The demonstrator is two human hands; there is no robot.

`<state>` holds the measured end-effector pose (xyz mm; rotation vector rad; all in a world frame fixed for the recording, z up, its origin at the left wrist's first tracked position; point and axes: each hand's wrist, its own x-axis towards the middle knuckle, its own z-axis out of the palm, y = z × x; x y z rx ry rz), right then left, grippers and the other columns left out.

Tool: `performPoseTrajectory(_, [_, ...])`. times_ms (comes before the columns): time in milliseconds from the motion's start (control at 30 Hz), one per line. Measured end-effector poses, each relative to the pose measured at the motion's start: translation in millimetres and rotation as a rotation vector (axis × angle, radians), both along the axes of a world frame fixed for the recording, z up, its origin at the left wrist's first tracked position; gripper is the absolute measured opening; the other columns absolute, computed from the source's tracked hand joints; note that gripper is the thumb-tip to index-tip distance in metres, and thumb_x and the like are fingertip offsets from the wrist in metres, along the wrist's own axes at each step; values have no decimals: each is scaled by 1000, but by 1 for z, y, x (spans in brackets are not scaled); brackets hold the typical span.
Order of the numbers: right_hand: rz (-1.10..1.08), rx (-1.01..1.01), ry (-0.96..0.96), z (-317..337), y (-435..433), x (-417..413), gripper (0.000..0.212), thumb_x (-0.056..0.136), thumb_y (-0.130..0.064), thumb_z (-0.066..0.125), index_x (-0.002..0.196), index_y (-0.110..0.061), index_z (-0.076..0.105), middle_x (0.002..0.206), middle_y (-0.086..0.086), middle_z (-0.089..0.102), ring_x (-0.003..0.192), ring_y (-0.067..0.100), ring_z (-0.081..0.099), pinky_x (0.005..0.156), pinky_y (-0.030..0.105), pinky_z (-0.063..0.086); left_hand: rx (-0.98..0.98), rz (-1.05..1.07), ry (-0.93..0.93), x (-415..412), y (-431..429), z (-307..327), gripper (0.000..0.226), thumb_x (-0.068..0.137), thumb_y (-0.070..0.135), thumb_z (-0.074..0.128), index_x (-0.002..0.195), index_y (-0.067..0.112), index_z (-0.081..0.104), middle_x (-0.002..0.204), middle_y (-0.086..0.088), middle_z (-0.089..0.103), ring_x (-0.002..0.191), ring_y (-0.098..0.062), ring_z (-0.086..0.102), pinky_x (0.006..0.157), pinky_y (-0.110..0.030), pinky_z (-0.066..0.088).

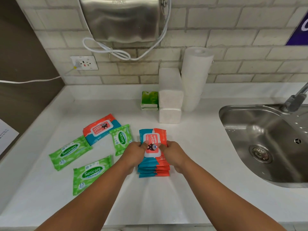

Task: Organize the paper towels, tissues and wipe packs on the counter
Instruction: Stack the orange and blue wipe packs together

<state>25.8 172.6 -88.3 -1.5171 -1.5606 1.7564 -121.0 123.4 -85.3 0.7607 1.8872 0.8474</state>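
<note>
A stack of red-and-blue wipe packs (154,165) lies on the white counter (191,189) near the middle. My left hand (133,154) grips its left side and my right hand (173,154) grips its right side, thumbs on the top pack's lid. To the left lie another red-and-blue wipe pack (100,128) and three green Sanicare packs: one (121,139) beside my left hand, one (70,152) further left, one (90,174) nearer me. At the back stand a paper towel roll (194,77), white tissue packs (170,95) and small green tissue packs (149,100).
A steel sink (266,144) with a faucet (295,99) fills the right side. A steel hand dryer (121,19) hangs on the tiled wall, its white cable (116,53) looping down to a wall socket (84,63). A paper sheet (6,134) lies at the far left.
</note>
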Motion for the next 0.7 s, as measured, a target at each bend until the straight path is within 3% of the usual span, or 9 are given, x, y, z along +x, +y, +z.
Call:
performPoseTrajectory(133, [9, 32, -47, -1, -2, -1, 30, 105, -40, 46, 124, -24, 62, 112, 0, 73, 91, 17, 74, 77, 28, 61, 12, 9, -28, 1, -2, -2, 33, 105, 38, 52, 104, 12, 71, 92, -1, 75, 83, -17, 72, 74, -30, 59])
performPoseTrajectory(233, [8, 36, -40, 1, -6, -2, 25, 104, -40, 46, 119, -27, 62, 103, -4, 72, 87, 15, 74, 70, 23, 58, 8, 10, -44, -1, -2, -4, 31, 105, 39, 53, 103, 13, 70, 95, -2, 76, 87, -20, 73, 85, -37, 61])
performPoseTrajectory(367, [-1, 40, -59, 4, -7, -3, 22, 105, -38, 46, 118, -27, 60, 98, -7, 69, 82, 11, 72, 63, 19, 55, -6, 3, -53, -4, -1, -4, 28, 105, 39, 53, 103, 15, 68, 96, -1, 75, 90, -20, 73, 87, -37, 61])
performPoseTrajectory(500, [-33, 55, -85, 7, -5, -7, 29, 100, -34, 58, 127, -24, 56, 115, -3, 69, 89, 12, 70, 73, 25, 58, -17, -4, -79, -11, 0, -2, 35, 103, 41, 54, 108, 11, 72, 98, -2, 76, 91, -20, 72, 89, -37, 60])
performPoseTrajectory(567, [-58, 145, -121, 10, -3, -11, 37, 96, -29, 65, 130, -25, 51, 120, -3, 67, 95, 13, 69, 82, 29, 59, 3, -27, -23, -16, 0, 1, 40, 104, 44, 52, 107, 10, 73, 99, -2, 76, 89, -16, 70, 79, -30, 57])
performPoseTrajectory(633, [-82, 275, -211, 17, -4, -16, 50, 95, -27, 65, 139, -22, 42, 118, -6, 62, 97, 14, 67, 80, 26, 57, 45, -65, 94, -23, -1, 5, 42, 104, 46, 49, 106, 10, 72, 100, -1, 73, 85, -11, 65, 73, -25, 52])
performPoseTrajectory(700, [-111, 418, -311, 21, -3, -24, 63, 95, -29, 63, 150, -19, 33, 132, 0, 58, 111, 18, 65, 86, 29, 55, 87, -99, 216, -34, -2, 12, 42, 104, 47, 48, 115, 12, 70, 114, -4, 71, 96, -16, 63, 88, -32, 52])
